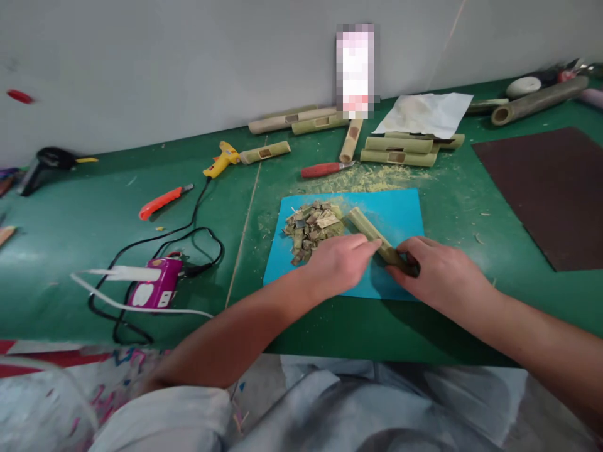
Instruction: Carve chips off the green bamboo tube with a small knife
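Observation:
A short bamboo tube (370, 227) slants above the blue sheet (377, 289), its far end pointing up and left. My right hand (426, 267) is closed around its near end, thumb and fingers on either side. Against the tube's middle rests the index fingertip of my left hand (343, 257). The other fingers of that hand are curled under, and whatever they hold, if anything, is hidden. Just beyond my left hand, a pile of bamboo chips (311, 226) lies on the sheet.
Behind the sheet lie a red-handled knife (323, 169), shavings and notched bamboo tubes (398, 157). To the left are a yellow glue gun (222, 160), an orange cutter (162, 202) and a purple power strip (157, 285) with cables. A dark brown board (546, 194) lies at right.

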`<state>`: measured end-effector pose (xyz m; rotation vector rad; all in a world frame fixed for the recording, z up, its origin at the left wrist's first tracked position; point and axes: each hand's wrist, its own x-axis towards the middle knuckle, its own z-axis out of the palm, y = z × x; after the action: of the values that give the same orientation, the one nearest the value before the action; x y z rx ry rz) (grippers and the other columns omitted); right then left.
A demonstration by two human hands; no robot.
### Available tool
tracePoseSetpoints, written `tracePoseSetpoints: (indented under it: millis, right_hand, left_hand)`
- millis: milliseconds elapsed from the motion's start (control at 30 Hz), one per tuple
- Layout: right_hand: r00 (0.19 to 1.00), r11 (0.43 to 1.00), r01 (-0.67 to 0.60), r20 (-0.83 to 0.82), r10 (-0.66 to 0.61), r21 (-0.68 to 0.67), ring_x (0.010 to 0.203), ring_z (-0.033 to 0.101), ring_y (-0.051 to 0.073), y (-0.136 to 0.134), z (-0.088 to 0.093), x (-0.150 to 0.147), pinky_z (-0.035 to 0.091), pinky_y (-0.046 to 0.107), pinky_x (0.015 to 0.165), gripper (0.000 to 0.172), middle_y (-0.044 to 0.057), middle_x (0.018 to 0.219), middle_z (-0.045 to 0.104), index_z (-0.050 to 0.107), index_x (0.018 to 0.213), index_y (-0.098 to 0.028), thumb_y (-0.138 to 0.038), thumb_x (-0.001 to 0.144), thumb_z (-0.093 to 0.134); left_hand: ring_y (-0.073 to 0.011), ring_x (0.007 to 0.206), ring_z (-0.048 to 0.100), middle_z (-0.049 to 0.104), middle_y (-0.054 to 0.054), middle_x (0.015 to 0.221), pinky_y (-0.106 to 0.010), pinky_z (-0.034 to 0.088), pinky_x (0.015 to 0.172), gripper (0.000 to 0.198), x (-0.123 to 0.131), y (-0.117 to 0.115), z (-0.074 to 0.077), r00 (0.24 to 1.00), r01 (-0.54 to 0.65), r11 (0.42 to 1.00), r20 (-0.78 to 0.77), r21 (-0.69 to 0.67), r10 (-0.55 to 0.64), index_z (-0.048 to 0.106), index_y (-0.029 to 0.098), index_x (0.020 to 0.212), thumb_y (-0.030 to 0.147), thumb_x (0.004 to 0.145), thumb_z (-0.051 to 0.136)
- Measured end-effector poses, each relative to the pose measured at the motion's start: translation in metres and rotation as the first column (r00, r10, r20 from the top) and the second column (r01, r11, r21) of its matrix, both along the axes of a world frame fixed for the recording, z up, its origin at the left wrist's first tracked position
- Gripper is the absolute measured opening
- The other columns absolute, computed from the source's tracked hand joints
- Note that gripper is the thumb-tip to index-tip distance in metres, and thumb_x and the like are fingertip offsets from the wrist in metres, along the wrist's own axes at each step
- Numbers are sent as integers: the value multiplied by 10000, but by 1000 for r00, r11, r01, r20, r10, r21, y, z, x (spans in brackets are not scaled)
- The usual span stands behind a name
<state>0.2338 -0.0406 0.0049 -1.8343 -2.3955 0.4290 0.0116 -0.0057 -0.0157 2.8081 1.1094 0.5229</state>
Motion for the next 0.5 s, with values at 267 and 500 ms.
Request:
tracePoseSetpoints:
  millis: [267,500]
  right_hand:
    - [999,999,-30,-20,30,17,629,572,174,1,0,1,295,319,569,176,54,782,663,575,763,-219,-349,869,522]
    - [1000,999,-10,6,9,36,595,542,162,1,-3,1,263,307,557,188,37,745,646,589,783,-212,-376,854,531]
  left_hand:
    - [-178,744,635,676,-72,835,-275,478,637,396,5,6,-2,998,-61,998,-14,10,62,648,136,1242,251,1051,322]
    - [-186,727,632,674,-94,862,-287,476,615,430,4,10,-3,991,-131,990,-29,44,132,656,117,1242,250,1052,294]
